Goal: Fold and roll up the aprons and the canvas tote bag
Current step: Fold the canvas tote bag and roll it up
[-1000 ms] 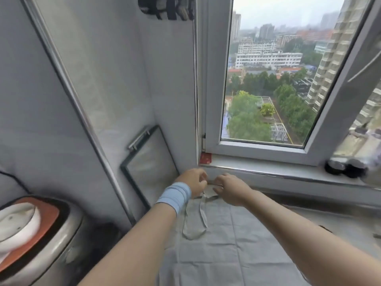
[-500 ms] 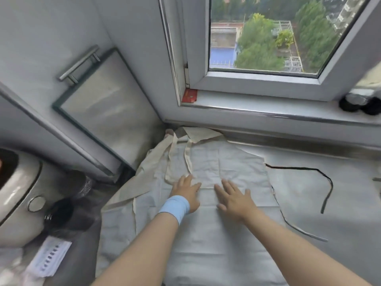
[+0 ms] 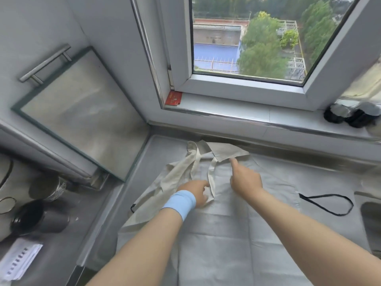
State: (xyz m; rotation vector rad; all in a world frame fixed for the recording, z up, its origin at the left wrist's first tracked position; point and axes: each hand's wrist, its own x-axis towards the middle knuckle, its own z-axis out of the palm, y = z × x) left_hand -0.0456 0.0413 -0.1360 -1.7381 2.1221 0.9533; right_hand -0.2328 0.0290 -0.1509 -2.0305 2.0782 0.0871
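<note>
Left grip [image 3: 198, 193] pinched the beige strap [image 3: 211, 174]. Right grip [image 3: 245, 180] held nothing, forefinger out at the beige canvas cloth [image 3: 226, 150] just beyond it. Grey apron [image 3: 226, 234] lay flat under both grips on the worktop [image 3: 165, 149]. Both cloths looked light and limp; best taken by corners or hems.

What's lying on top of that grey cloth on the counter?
Beige straps and both hands: left hand grips a strap, right hand points. Anything beneath the grey cloth is hidden.
</note>
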